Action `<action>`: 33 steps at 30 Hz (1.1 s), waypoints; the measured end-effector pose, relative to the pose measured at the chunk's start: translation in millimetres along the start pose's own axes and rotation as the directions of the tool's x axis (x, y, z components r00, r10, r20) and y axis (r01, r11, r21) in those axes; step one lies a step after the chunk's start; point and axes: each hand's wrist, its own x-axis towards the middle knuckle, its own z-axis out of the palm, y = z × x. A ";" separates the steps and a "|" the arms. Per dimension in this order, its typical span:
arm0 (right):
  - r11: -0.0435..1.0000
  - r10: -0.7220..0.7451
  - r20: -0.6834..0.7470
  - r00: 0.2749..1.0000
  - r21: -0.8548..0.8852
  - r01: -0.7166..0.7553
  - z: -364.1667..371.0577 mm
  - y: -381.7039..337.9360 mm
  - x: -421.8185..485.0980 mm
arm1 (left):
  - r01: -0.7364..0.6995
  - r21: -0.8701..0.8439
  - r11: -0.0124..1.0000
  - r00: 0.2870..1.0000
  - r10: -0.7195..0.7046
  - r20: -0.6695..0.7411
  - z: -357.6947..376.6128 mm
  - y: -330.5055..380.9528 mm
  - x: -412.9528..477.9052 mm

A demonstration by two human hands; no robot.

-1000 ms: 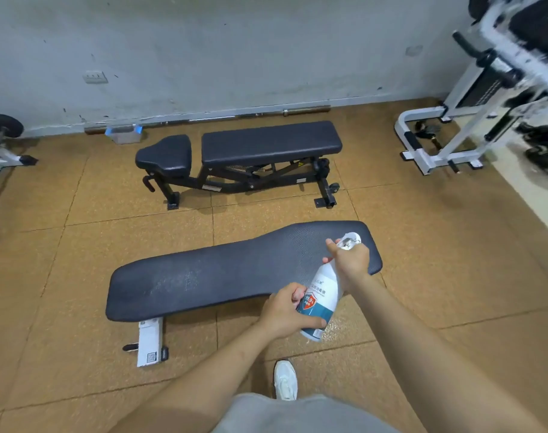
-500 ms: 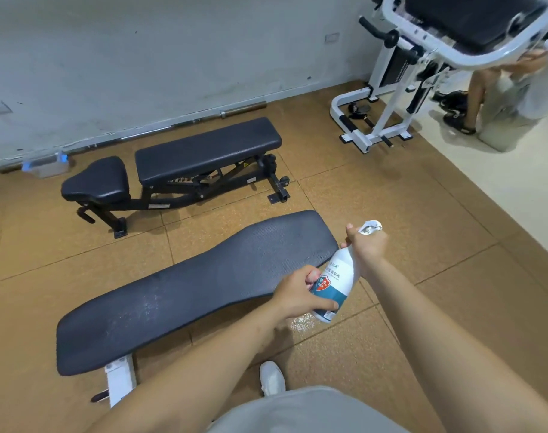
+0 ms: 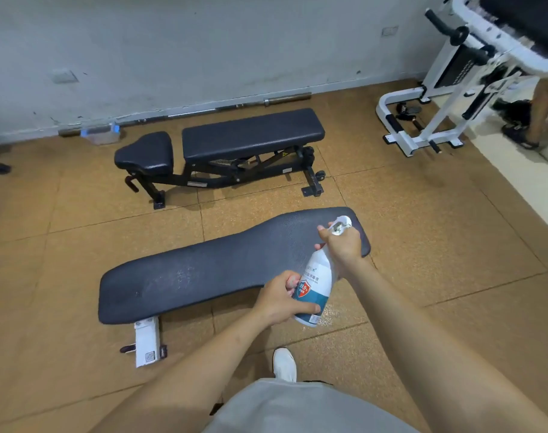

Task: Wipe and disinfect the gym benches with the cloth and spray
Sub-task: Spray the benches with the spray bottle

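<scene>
A brown tiled gym floor fills the view, seen from above by the person standing on it. A white-framed exercise machine stands at the far right corner by the wall. A black adjustable bench sits parallel to the wall. Nearer, a flat bench with a long black pad lies across the middle, its surface dotted with fine pale speckles. A white spray bottle with a teal and red label is held tilted at the pad's right end: its nozzle is over the pad and its base is over the floor, just off the pad's near edge. The right hand is wrapped around the bottle's neck, at the trigger. The left hand grips the bottle's lower body, with the thumb across the label. A white shoe shows below the arms.
</scene>
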 end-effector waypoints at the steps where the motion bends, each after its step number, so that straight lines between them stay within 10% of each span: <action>1: 1.000 -0.007 0.026 1.000 -0.018 0.007 15.0 0.7 -6.2 | 0.014 -0.018 1.000 1.000 -0.014 -0.027 -8.9 -7.8 -7.2; 33: 0.937 0.012 0.479 0.878 -0.311 0.157 464.4 115.9 -342.2 | 0.025 -0.536 0.844 0.853 -0.298 -0.429 -278.7 -347.6 -297.2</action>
